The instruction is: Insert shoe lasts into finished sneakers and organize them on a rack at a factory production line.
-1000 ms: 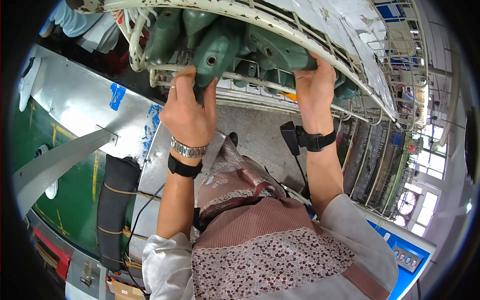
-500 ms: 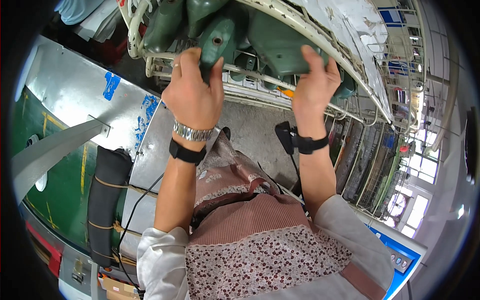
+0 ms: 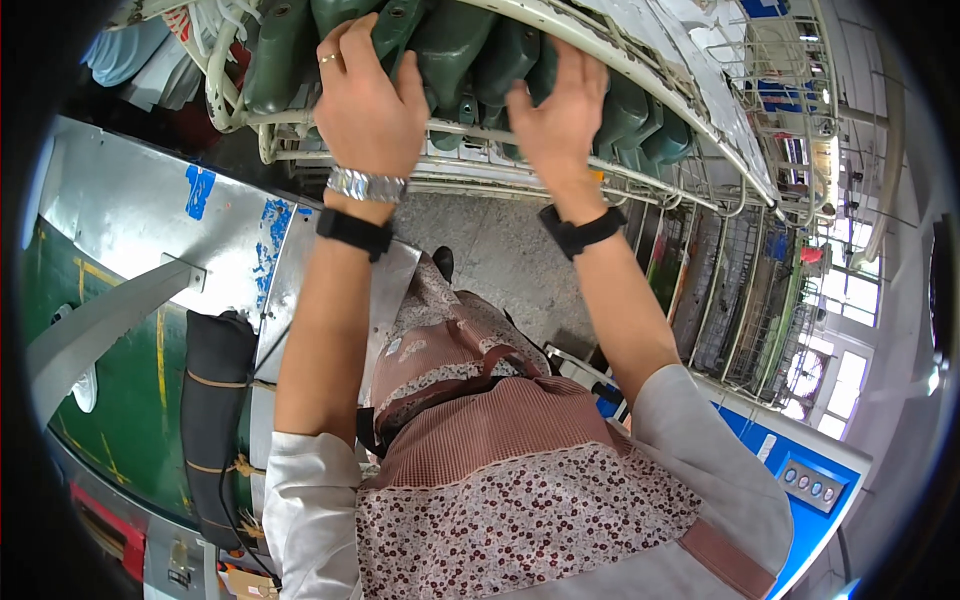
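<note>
The green shoe lasts (image 3: pixel 450 45) were packed side by side in a cream wire rack (image 3: pixel 640 80) up at the top of the view, paint chipped all along its rim, with more green ones showing lower down between the bars. The left hand (image 3: pixel 370 115) was up over the lasts on the left side, thumb and fingers a fair bit apart with green showing in the gap, though honestly I couldn't tell if it was gripping one. The right hand (image 3: pixel 560 115) was at the lasts further right, fingers pointing up and the thumb well away from them, green in between there too; same deal, couldn't tell if it had a hold. The left wrist had a silvery metal watch (image 3: pixel 367 186) plus a black strap (image 3: pixel 353 235), and there was another dark band (image 3: pixel 585 233) on the right one. Below the arms was a pinkish apron (image 3: pixel 520 530) with a flowery print. Off to the left sat a shiny metal bench (image 3: pixel 120 190) with blue patches, and a dark roll (image 3: pixel 215 400) tied with cord; over on the right, more wire racks (image 3: pixel 730 300) and a blue panel (image 3: pixel 810 485) with buttons.
</note>
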